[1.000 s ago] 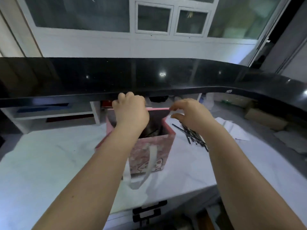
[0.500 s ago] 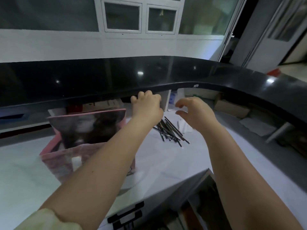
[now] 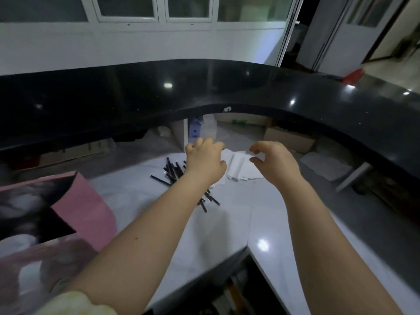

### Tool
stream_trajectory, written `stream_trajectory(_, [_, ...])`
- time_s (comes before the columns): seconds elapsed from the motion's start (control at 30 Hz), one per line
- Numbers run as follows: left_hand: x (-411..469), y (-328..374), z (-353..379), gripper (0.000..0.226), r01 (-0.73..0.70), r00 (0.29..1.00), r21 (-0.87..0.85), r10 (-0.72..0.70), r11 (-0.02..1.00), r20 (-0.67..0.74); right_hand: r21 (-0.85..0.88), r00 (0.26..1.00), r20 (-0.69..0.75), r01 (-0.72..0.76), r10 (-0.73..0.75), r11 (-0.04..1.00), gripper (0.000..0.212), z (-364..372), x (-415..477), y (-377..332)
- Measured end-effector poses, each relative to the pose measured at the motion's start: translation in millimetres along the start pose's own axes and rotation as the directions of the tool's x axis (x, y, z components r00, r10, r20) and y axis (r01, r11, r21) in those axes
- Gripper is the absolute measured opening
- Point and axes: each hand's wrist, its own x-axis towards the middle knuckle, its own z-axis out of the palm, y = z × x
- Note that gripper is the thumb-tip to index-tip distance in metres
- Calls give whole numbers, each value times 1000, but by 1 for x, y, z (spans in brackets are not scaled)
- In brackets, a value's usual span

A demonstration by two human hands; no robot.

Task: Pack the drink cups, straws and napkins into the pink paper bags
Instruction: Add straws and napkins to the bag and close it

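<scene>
An open pink paper bag (image 3: 88, 212) stands at the left on the white counter, its dark inside blurred. A loose pile of black wrapped straws (image 3: 172, 172) lies in the middle of the counter. White napkins (image 3: 238, 167) lie just behind them. My left hand (image 3: 204, 159) hovers over the far end of the straws, fingers loosely curled, holding nothing. My right hand (image 3: 272, 162) hovers above the napkins with fingers and thumb curved apart, holding nothing. No drink cup shows clearly.
A raised curved black countertop (image 3: 204, 87) overhangs the back of the white counter (image 3: 216, 223). Under it sit a blue-and-white packet (image 3: 195, 130) and a cardboard box (image 3: 288, 139). More white paper (image 3: 325, 164) lies at the right. The counter's front edge drops off near my arms.
Both hands left the bag's rim and moved right, past the straws toward the napkins. The view swung right, so the bag now sits at the left edge.
</scene>
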Motion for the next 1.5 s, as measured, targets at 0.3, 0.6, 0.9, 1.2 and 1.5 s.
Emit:
stream_trajectory(0.3, [67, 8, 105, 42, 86, 977, 36, -92, 996, 192, 190, 961, 154, -256, 229, 948, 23, 83, 56, 83])
stream_trajectory(0.6, [97, 6, 168, 47, 147, 956, 22, -148, 989, 253, 285, 887, 215, -458, 409, 842, 39, 167, 90, 98])
stream_trajectory(0.9, [114, 5, 193, 43, 178, 962, -14, -171, 984, 214, 134, 910, 358, -273, 210, 953, 57, 179, 124, 114])
stream_trajectory(1.2, [115, 7, 212, 7, 175, 985, -251, -167, 952, 51, 159, 929, 344, -202, 138, 966, 69, 177, 127, 130])
stream_trajectory(1.5, [110, -1, 213, 11, 19, 999, -301, -28, 953, -25, 190, 923, 377, -158, 77, 969, 40, 176, 128, 146])
